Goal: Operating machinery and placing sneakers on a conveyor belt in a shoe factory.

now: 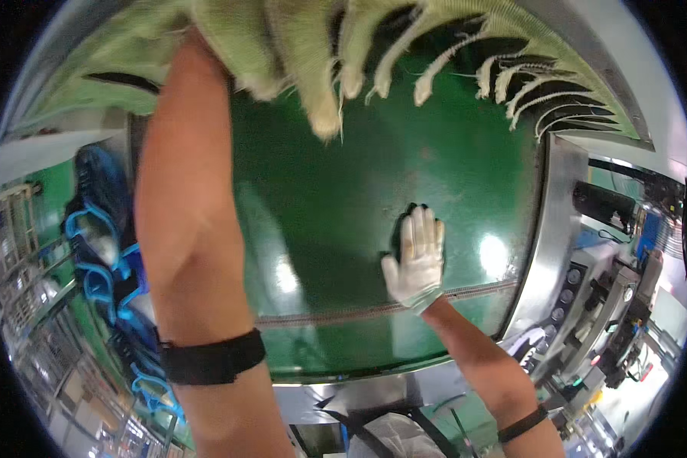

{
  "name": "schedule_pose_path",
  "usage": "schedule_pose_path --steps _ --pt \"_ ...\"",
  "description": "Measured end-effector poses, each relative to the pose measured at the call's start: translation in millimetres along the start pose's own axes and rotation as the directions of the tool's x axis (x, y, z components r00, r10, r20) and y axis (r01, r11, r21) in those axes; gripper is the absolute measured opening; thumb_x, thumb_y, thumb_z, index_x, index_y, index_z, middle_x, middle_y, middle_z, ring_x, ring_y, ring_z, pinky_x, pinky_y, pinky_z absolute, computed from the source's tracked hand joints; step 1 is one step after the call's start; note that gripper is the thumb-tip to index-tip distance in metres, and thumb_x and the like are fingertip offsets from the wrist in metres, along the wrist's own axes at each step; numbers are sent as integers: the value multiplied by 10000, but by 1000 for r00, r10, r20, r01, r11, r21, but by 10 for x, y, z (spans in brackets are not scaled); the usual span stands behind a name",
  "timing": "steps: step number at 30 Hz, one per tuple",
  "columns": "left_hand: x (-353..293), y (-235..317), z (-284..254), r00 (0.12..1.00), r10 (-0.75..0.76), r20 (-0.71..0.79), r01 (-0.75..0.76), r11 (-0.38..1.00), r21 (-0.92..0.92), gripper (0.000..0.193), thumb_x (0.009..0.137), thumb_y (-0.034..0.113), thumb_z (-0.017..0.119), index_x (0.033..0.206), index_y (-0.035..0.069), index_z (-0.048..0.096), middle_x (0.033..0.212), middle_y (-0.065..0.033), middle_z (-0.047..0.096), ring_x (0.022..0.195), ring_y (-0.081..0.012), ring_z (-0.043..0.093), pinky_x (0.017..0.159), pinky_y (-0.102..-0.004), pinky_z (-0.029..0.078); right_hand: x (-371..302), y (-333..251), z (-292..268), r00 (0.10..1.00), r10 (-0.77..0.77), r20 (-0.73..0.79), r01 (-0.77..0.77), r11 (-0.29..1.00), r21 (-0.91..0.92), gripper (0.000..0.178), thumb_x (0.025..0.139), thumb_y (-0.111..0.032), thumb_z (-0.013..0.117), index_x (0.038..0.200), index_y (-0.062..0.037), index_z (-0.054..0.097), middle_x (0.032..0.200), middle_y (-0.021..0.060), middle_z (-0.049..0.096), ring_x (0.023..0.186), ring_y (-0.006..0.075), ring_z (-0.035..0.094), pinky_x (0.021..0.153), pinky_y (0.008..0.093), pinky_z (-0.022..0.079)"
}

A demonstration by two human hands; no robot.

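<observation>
A smooth green belt (343, 221) spreads out in front of me, with a seam (343, 314) running across its near part. My right hand (420, 256), in a white glove, lies palm down on the belt just beyond that seam, fingers stretched out and holding nothing. At the far side hangs a curtain of pale green fabric strips (309, 69) with frayed ends. My left arm (191, 198) reaches forward under the strips, which hide the left hand. Black bands circle both of my arms.
A metal side rail (542, 244) borders the belt on the right, with machine equipment (595, 305) beyond it. To the left are dark blue things with bright blue edges (99, 252) and a metal rack (23, 237). The belt's metal front edge (359, 397) is close to me.
</observation>
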State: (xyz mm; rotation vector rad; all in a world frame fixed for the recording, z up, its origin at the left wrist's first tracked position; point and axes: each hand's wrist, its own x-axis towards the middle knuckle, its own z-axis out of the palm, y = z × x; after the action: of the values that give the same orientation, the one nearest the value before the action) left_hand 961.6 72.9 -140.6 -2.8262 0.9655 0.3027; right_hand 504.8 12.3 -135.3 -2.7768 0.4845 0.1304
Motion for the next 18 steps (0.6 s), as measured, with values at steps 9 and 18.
schedule_pose_path --steps 9,18 --pt "470 -974 841 949 1 -316 -192 796 -574 491 994 381 453 1361 78 572 1328 -147 616 1193 -342 595 1041 -507 452 25 103 44 998 -24 -62 31 993 112 810 780 -333 713 1418 36 378 1506 272 331 1401 478 308 1126 646 238" --pt "-846 -86 679 743 -170 -647 -465 564 -682 514 988 418 469 1371 86 559 1330 -133 617 1195 -333 594 1040 -523 449 -119 -155 -238 995 -99 3 98 986 133 774 885 -324 637 1481 46 311 1583 235 244 1488 414 183 1216 529 159"
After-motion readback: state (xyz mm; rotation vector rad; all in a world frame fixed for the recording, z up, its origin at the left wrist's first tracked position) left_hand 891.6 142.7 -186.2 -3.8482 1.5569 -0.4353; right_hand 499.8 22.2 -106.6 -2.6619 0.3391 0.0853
